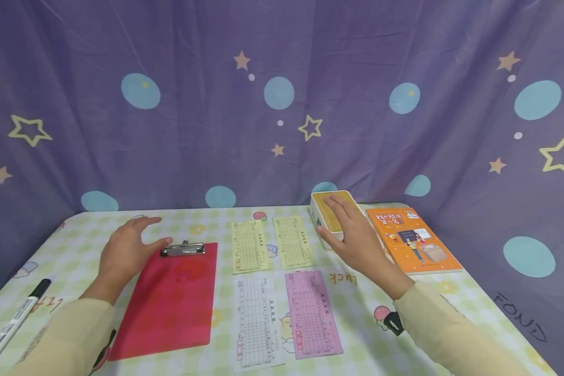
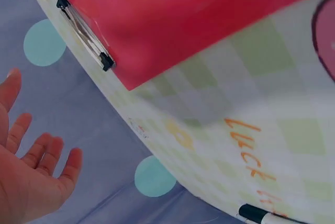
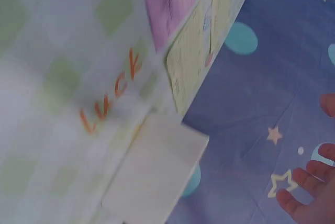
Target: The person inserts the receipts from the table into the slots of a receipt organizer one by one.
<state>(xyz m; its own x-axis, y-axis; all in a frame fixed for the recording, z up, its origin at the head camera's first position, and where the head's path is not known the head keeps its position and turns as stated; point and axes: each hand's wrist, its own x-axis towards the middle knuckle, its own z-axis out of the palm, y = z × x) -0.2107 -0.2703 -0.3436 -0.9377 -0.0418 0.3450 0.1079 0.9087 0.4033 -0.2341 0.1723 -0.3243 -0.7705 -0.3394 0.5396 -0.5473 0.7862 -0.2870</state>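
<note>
My left hand [image 1: 127,249] hovers open with spread fingers just left of the metal clip [image 1: 182,249] on a red clipboard [image 1: 169,297]. In the left wrist view the left hand [image 2: 31,174] is off the table and holds nothing, with the clipboard [image 2: 183,20] and its clip [image 2: 84,33] above it. My right hand [image 1: 352,237] reaches over a small white box with a yellow top [image 1: 320,210], fingers straight above the lid and thumb beside its near edge. The right wrist view shows the box [image 3: 157,166] apart from the spread fingers [image 3: 309,198].
Two yellow slips [image 1: 249,245] [image 1: 293,241], a white slip [image 1: 258,321] and a pink slip [image 1: 312,313] lie between the hands. An orange book [image 1: 413,240] lies right of the box. A black-capped marker [image 1: 14,324] lies at the left edge of the checked table [image 1: 207,219]. A purple star curtain [image 1: 282,104] hangs behind.
</note>
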